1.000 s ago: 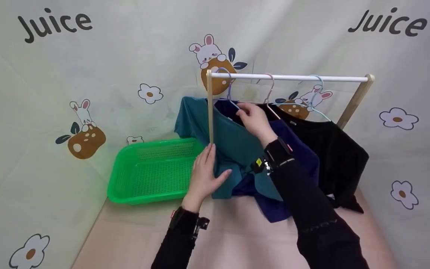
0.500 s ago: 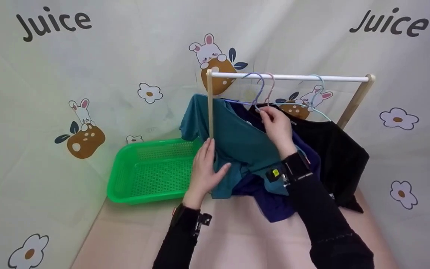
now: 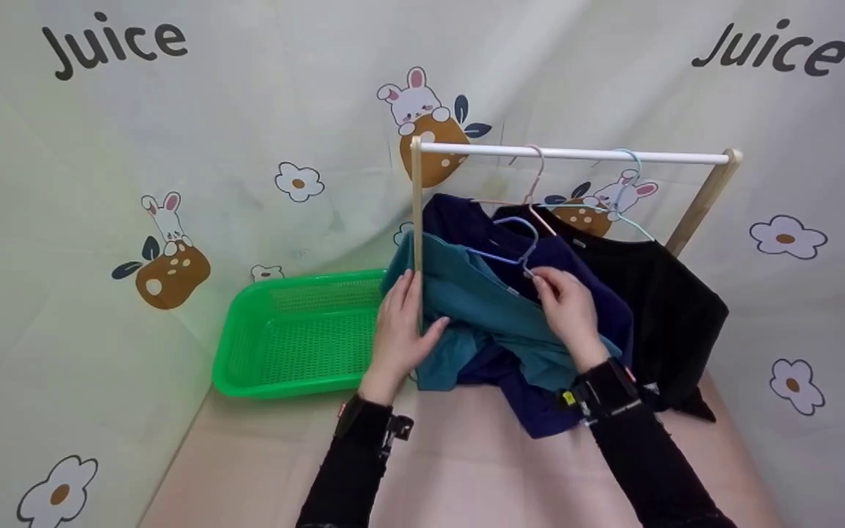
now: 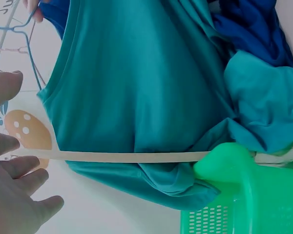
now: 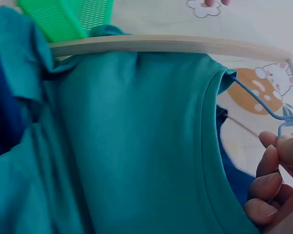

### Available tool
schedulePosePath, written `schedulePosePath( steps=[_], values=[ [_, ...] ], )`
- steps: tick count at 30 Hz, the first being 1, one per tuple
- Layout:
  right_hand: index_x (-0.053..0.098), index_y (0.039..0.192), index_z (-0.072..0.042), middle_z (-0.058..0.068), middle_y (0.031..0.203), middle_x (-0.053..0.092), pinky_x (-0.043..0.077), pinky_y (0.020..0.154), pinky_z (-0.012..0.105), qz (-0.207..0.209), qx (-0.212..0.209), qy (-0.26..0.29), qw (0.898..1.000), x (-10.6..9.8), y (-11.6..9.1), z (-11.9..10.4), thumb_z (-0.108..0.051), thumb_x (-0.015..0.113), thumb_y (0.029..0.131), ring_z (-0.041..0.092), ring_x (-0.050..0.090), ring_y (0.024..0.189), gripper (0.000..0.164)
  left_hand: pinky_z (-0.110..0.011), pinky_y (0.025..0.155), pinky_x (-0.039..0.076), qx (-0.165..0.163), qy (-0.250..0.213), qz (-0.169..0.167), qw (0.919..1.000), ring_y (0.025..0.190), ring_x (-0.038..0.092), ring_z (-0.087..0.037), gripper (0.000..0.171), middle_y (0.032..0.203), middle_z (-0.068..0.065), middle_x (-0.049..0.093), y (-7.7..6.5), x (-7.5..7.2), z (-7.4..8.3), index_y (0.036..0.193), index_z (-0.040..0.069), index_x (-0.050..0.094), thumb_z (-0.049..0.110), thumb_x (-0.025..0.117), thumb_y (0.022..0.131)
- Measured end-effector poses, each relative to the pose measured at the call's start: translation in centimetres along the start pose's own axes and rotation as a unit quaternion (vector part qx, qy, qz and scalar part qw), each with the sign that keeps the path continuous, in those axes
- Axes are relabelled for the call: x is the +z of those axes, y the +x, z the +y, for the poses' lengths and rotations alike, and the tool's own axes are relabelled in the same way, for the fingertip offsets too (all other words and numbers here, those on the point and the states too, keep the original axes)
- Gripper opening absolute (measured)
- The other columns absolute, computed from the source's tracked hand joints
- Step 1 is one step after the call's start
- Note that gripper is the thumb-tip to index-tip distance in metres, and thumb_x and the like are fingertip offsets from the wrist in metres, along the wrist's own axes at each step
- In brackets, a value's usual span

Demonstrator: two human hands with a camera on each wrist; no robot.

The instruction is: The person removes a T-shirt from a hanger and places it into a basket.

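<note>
My right hand (image 3: 569,312) pinches a blue hanger (image 3: 523,257) just under its hook. The hook stands below the rail (image 3: 459,149), off it. A teal T-shirt (image 3: 466,286) hangs on that hanger, its shoulder inside the neckline visible in the right wrist view. My left hand (image 3: 398,330) is beside the rack's left wooden post (image 3: 416,205), fingers extended. In the left wrist view its fingers are spread, holding nothing. Behind the teal shirt, a navy shirt (image 3: 452,209) hangs on a pink hanger (image 3: 538,172); part of it is hidden.
A black shirt (image 3: 657,301) hangs from a light blue hanger (image 3: 629,183) at the rail's right. The right post (image 3: 701,202) slants down behind it. A green basket (image 3: 228,352) stands left of the rack, on a pinkish tabletop (image 3: 466,469) before a printed curtain (image 3: 232,88).
My right hand has slid the blue hanger rightward along the rail, then lifted it off and brought it lower and nearer, the teal T-shirt following. My left hand has stayed by the post.
</note>
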State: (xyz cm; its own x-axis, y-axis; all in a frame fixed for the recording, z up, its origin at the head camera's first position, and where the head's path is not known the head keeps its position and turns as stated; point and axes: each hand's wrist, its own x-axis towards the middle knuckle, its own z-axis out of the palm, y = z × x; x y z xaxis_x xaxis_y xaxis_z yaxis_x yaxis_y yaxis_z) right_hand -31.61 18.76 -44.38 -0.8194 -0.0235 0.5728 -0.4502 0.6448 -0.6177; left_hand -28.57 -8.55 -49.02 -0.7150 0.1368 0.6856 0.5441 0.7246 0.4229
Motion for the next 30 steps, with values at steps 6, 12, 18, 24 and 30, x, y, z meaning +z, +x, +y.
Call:
schedulePosePath(
  steps=[6, 12, 18, 24, 30],
  values=[
    [0.074, 0.105, -0.004, 0.01, 0.092, 0.068, 0.047, 0.07, 0.036, 0.009, 0.005, 0.001, 1.0, 0.0, -2.5, 1.6, -0.011, 0.063, 0.098, 0.021, 0.062, 0.077, 0.015, -0.057, 0.109, 0.031, 0.004, 0.014, -0.007, 0.9999, 0.135, 0.039, -0.045, 0.077, 0.147, -0.03, 0.04, -0.5, 0.6, -0.3, 0.147, -0.007, 0.039, 0.028, 0.075, 0.088],
    [0.074, 0.102, -0.004, 0.011, 0.099, 0.072, 0.046, 0.075, 0.031, 0.037, -0.013, 0.003, 0.999, 0.0, -5.1, 2.8, -0.007, 0.064, 0.096, 0.021, 0.063, 0.084, 0.012, -0.056, 0.11, 0.029, 0.005, 0.026, -0.02, 0.9994, 0.136, 0.038, -0.042, 0.075, 0.147, -0.028, 0.041, -0.6, 0.9, -0.3, 0.147, -0.004, 0.04, 0.027, 0.075, 0.088],
    [0.073, 0.1, -0.002, 0.009, 0.093, 0.071, 0.044, 0.07, 0.021, 0.052, -0.07, 0.009, 0.996, 0.0, -7.1, 3.3, 0.0, 0.067, 0.091, 0.018, 0.061, 0.077, 0.011, -0.058, 0.11, 0.03, 0.024, 0.037, -0.014, 0.9989, 0.137, 0.038, -0.041, 0.074, 0.148, -0.025, 0.041, -0.6, 1.2, 0.1, 0.147, 0.0, 0.042, 0.026, 0.076, 0.088],
    [0.073, 0.099, -0.005, 0.003, 0.088, 0.069, 0.042, 0.063, 0.02, 0.054, -0.124, 0.023, 0.991, -0.5, -8.6, 2.9, 0.007, 0.068, 0.087, 0.011, 0.054, 0.069, 0.018, -0.058, 0.111, 0.028, 0.042, 0.052, -0.016, 0.9976, 0.139, 0.035, -0.041, 0.071, 0.151, -0.021, 0.039, -0.6, 1.5, 0.5, 0.147, 0.004, 0.044, 0.027, 0.076, 0.089],
    [0.072, 0.097, -0.004, 0.001, 0.081, 0.062, 0.039, 0.058, 0.023, 0.055, -0.155, 0.034, 0.986, -1.0, -9.3, 2.0, 0.001, 0.069, 0.089, 0.01, 0.049, 0.064, 0.01, -0.059, 0.112, 0.024, 0.044, 0.076, 0.001, 0.9961, 0.141, 0.032, -0.042, 0.069, 0.154, -0.018, 0.038, -0.1, 1.5, 0.6, 0.146, 0.007, 0.047, 0.028, 0.077, 0.087]
  ],
)
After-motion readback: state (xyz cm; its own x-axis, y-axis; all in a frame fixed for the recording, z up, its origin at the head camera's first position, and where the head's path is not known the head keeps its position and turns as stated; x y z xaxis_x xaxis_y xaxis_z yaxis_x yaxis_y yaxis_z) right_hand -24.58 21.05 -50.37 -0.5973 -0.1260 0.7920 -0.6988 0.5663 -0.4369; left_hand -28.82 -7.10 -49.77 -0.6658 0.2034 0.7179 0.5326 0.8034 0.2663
